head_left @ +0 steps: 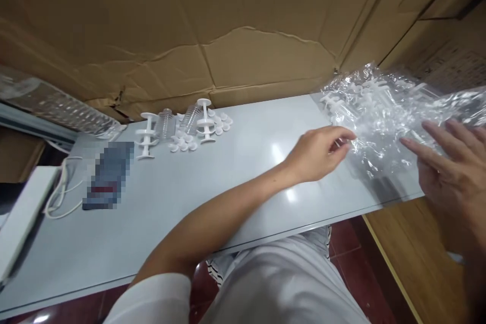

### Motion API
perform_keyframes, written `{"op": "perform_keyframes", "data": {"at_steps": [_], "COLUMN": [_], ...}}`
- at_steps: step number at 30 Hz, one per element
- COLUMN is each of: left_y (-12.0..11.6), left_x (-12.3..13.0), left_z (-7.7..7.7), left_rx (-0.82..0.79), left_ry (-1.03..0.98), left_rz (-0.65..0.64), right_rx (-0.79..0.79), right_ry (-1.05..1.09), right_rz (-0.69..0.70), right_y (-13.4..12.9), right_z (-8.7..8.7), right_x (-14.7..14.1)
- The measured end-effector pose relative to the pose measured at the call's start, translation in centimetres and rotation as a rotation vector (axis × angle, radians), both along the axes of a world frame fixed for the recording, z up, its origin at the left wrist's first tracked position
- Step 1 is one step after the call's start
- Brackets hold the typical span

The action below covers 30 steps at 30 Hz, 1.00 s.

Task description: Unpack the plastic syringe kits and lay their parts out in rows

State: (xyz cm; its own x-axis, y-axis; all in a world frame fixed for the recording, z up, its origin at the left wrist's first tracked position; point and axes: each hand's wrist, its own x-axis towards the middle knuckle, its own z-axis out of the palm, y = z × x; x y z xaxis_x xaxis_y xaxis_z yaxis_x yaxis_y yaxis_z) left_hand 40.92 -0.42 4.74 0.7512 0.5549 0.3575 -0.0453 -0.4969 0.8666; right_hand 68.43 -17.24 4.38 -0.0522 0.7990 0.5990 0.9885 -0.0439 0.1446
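Note:
My left hand (pixel 321 153) reaches across the table with thumb and index finger curled together at the near left edge of a clear plastic bag (pixel 379 154), pinching its film. My right hand (pixel 453 167) is over the bag's right part, fingers spread and stretched out; whether it presses on the film I cannot tell. Inside the bag lie several white plastic parts (pixel 374 93), blurred by the shiny film.
On the table (pixel 243 172) at the back left stand white spool-like parts (pixel 146 136), clear ribbed cylinders (pixel 166 124) and small white caps (pixel 183 142). A blurred-out dark object (pixel 110 174), a white cable (pixel 56 200) and a white bar (pixel 28 217) lie left. Cardboard (pixel 258 61) rises behind.

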Motion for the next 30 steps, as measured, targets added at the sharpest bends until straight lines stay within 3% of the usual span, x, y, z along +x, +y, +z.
{"op": "perform_keyframes", "data": {"at_steps": [3, 6, 9, 11, 15, 20, 24, 30], "left_y": [-0.3, 1.5, 5.6, 8.8, 13.4, 15.5, 16.1, 14.3], "left_x": [4.0, 4.8, 5.3, 6.7, 11.1, 13.9, 11.2, 0.3], "left_z": [-2.2, -3.1, -2.6, -1.9, -1.2, -1.0, -0.4, 1.7], "left_rx": [0.118, 0.099, 0.043, -0.007, 0.024, 0.023, 0.016, 0.108], "left_ry": [0.230, 0.359, 0.339, 0.365, 0.423, 0.568, 0.627, 0.459], "left_rz": [-0.087, -0.038, 0.258, 0.389, 0.321, 0.300, 0.317, 0.423], "right_rx": [-0.381, -0.603, -0.576, -0.511, -0.388, -0.302, -0.296, -0.131], "right_ry": [0.283, 0.457, 0.492, 0.473, 0.372, 0.289, 0.328, 0.333], "right_rz": [-0.030, -0.027, -0.010, 0.004, -0.009, -0.115, -0.098, -0.059], "right_y": [-2.2, -3.2, -3.4, -3.5, -3.9, -3.7, -2.9, -0.8], "right_z": [-3.4, -5.5, -5.7, -5.1, -4.5, -6.0, -5.9, -3.6], "right_x": [4.7, 6.6, 6.1, 5.2, 3.1, 1.4, 0.6, -0.7]}}
